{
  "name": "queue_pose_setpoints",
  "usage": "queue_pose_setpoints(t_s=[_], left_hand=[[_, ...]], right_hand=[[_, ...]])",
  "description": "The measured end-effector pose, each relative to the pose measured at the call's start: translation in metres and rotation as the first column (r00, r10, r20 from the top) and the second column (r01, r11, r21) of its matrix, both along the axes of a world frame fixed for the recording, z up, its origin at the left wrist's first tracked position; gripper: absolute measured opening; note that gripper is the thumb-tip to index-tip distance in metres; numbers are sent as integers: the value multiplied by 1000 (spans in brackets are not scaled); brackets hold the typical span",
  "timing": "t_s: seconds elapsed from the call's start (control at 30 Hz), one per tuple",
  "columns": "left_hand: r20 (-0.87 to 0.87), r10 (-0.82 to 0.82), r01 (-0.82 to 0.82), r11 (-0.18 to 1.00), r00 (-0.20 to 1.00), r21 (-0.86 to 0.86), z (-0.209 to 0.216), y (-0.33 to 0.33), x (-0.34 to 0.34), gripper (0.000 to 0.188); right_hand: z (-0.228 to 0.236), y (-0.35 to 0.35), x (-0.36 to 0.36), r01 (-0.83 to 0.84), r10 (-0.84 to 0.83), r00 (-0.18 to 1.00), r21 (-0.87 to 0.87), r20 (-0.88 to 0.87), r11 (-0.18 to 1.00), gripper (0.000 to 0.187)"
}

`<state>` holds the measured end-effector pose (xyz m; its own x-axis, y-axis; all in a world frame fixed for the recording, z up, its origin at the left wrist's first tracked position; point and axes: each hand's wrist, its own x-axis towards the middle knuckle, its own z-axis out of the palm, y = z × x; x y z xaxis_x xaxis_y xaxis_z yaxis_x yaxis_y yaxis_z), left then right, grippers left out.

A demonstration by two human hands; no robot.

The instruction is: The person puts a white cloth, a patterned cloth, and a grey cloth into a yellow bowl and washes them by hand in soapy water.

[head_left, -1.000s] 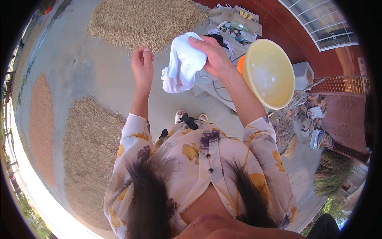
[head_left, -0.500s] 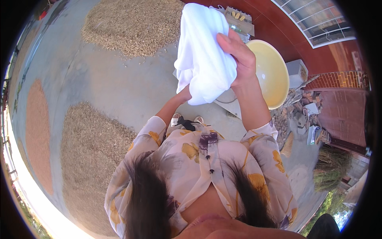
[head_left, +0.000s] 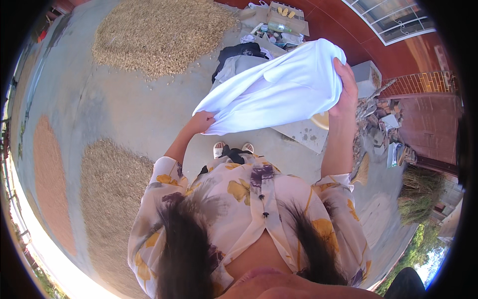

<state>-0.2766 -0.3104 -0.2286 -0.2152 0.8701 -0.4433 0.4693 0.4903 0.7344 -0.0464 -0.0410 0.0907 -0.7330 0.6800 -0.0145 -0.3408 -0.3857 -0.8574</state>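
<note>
1. You stand outdoors on a pale grey concrete yard (head_left: 124,114) in strong sunlight.
2. Ahead of you a heap of tan grain (head_left: 159,32) lies spread on the concrete.
3. To your left a second grain patch (head_left: 112,199) lies by your side, and a reddish-brown strip (head_left: 50,184) runs further out.
4. At the far right you see a red-brown tiled floor (head_left: 358,30) with a white-framed window grille (head_left: 393,20).
5. A concrete slab (head_left: 303,134) lies near your feet, with rubble and broken bricks (head_left: 378,119) to its right.
6. Dry brush (head_left: 418,194) and green foliage (head_left: 418,254) sit at the lower right.
</note>
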Motion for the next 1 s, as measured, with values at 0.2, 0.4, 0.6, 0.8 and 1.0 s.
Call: queue_pose_setpoints(t_s=[0.2, 0.4, 0.6, 0.8, 1.0], left_hand=[[309, 381, -478, 519, 871, 708, 132, -22, -7, 21], [13, 578, -383, 523, 816, 762, 182, -15, 12, 18], [-112, 528, -176, 464, 842, 868, 223, 6, 39, 2], [-321, 317, 181, 400, 893, 898, 232, 32, 78, 14], [-208, 359, -66, 620, 910, 782, 190, 1, 91, 12]], right_hand=[[-48, 0, 4, -342, 101, 798, 309, 594, 888, 30], [-135, -5, 10, -864, -283, 331, 410, 900, 294, 33], [-140, -34, 10, -623, -452, 719, 778, 528, -81, 52], [-146, -98, -22, -704, 379, 687, 436, 620, 561, 45], [-141, -81, -13, -454, 176, 839, 483, 516, 749, 43]])
